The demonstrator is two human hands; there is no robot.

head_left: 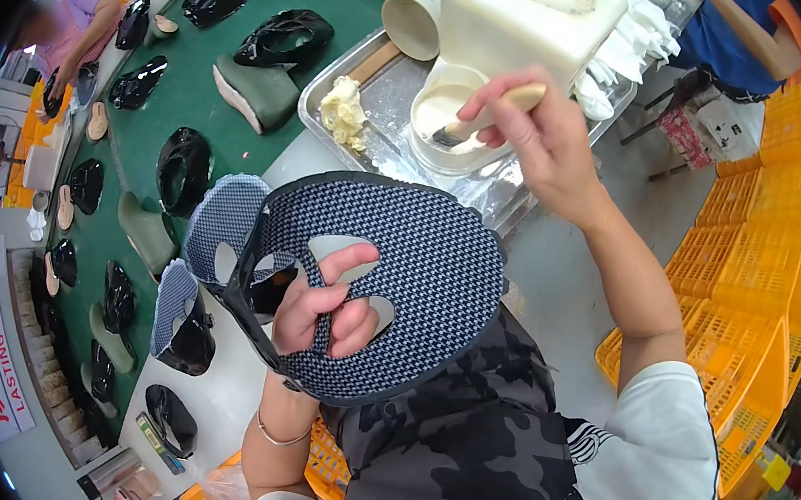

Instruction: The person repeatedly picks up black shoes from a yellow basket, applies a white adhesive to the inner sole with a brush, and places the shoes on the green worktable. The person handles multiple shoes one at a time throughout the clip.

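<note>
My left hand point(321, 310) grips a shoe upper point(428, 263) with a blue-grey woven lining and a black edge. Its fingers pass through the cut-out openings and curl round the strap between them. In my right hand point(552, 154) is a brush point(524, 97) with a pale handle. The brush's dark bristles are down in a white tub point(448, 164) of creamy white liquid, likely glue. That tub stands on a metal tray point(387, 146), beside a pale yellow lump point(343, 112). Another lined upper point(218, 216) lies just left of the one I hold.
A large whitish container point(531, 29) and a beige cup point(412, 22) stand behind the tub. Black uppers point(184, 172) and green shoe lasts point(256, 93) lie along the green belt. Orange crates point(749, 277) line the right. Co-workers are at far left point(87, 32) and upper right point(750, 38).
</note>
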